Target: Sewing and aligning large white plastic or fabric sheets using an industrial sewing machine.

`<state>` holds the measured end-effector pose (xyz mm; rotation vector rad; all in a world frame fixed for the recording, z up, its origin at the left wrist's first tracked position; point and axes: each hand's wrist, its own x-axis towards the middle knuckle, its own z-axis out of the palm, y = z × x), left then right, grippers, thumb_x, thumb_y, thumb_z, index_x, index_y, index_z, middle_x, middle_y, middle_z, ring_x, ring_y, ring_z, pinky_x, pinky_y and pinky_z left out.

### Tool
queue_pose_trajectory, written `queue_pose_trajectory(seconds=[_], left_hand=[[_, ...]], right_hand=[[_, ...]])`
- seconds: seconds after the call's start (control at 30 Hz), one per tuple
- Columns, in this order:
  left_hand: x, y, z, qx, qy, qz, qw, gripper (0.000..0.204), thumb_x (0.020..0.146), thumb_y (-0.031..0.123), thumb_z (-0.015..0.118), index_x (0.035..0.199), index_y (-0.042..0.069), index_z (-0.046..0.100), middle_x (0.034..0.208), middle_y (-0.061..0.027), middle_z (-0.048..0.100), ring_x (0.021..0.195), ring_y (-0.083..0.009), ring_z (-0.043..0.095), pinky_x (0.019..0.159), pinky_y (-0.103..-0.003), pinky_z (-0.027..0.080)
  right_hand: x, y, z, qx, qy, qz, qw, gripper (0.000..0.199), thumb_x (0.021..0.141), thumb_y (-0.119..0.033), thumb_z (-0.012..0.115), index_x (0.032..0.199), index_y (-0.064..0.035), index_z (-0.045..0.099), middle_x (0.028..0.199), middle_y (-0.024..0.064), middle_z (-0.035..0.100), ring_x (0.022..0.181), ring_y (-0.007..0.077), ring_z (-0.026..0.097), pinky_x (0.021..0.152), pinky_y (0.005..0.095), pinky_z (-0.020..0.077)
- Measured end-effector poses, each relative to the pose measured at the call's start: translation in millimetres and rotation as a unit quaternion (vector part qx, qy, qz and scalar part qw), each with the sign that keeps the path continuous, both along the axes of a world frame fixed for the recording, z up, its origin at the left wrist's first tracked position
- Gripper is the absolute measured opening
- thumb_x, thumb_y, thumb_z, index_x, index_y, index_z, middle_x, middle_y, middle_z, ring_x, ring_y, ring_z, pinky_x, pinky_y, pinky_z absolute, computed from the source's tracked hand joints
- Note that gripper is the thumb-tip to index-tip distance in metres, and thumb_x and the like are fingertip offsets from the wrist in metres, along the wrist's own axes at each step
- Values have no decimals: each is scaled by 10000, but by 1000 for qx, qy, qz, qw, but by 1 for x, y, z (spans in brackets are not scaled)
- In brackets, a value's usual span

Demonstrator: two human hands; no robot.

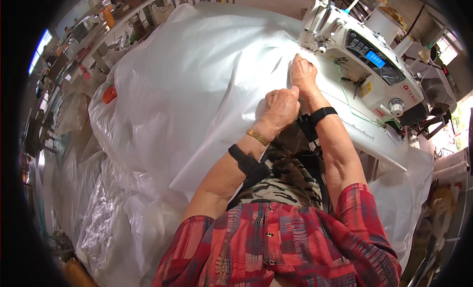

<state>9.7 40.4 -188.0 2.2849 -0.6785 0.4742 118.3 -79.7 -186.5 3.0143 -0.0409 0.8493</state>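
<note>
A large sheet of white, slightly shiny fabric [162, 85] spreads over the table and hangs down at the left. My left hand [281, 107] is closed on the fabric's near edge. Farther forward, my right hand [303, 75] is closed at the same edge, just in front of the needle area of a white sewing machine [340, 33]. Its needle and presser foot are lost in the bright lamp glare. Fingertips of both hands are partly hidden by the hands themselves.
Clear plastic sheeting [106, 213] is heaped at the left. Green thread [352, 107] runs loosely over the machine bed, near a printed ruler scale [357, 130]. A blue-lit display panel [375, 58] sits on the machine. A cluttered workbench [116, 25] stands at the far left.
</note>
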Motion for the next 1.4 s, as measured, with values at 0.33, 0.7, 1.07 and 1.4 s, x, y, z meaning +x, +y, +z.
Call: queue_pose_trajectory(seconds=[0.33,0.7,1.07,1.4], left_hand=[[-110,97,-83,-31,23,-23,999,254,800,126,656,991,12,533,923,-162,536,890,-357,559,732,-422,460],[-150,179,-73,-61,84,81,991,160,732,-48,531,876,12,566,773,-177,560,733,-387,565,655,-438,448],[-90,211,46,133,-277,124,943,192,706,-107,576,822,44,557,705,-99,514,701,-303,538,756,-400,405],[-101,215,38,154,-216,90,960,205,691,-119,594,800,53,575,718,-73,573,721,-260,586,841,-400,422]], right_hand=[[-177,4,-16,447,-56,163,878,219,911,-130,594,1057,33,593,858,78,607,785,127,560,722,270,475],[-200,72,-103,706,311,189,608,548,843,-195,608,1293,52,416,1188,158,529,1080,217,532,881,341,447],[-236,52,-45,574,385,358,628,425,978,-347,513,1188,18,568,1061,82,632,966,153,579,894,325,461],[-283,-62,-96,659,390,58,640,344,951,-269,563,973,67,634,763,28,606,673,120,573,591,294,488]])
